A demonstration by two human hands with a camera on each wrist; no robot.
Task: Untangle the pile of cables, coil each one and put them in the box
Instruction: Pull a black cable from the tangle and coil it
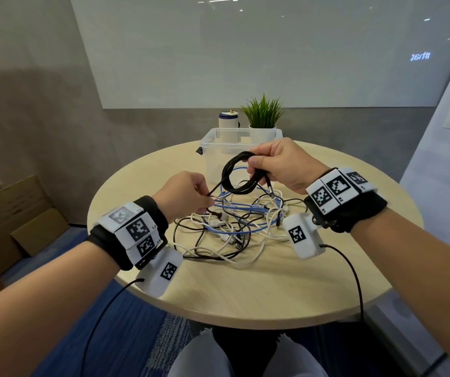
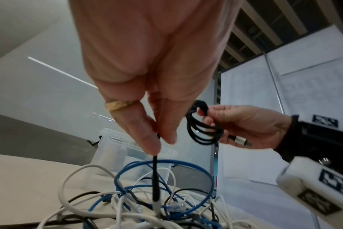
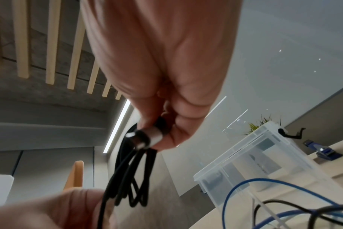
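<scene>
My right hand grips a black cable wound into several loops, held above the pile; its silver plug sticks out under the fingers. My left hand pinches the loose tail of that same black cable between thumb and fingers, just left of the coil. Beneath both hands lies a tangle of blue, white and black cables on the round wooden table. The clear plastic box stands open behind the pile, also in the right wrist view.
A white and blue cylinder and a small potted plant stand behind the box at the table's far edge. Cardboard boxes lie on the floor at left. A blue clip-like object sits on the table past the box.
</scene>
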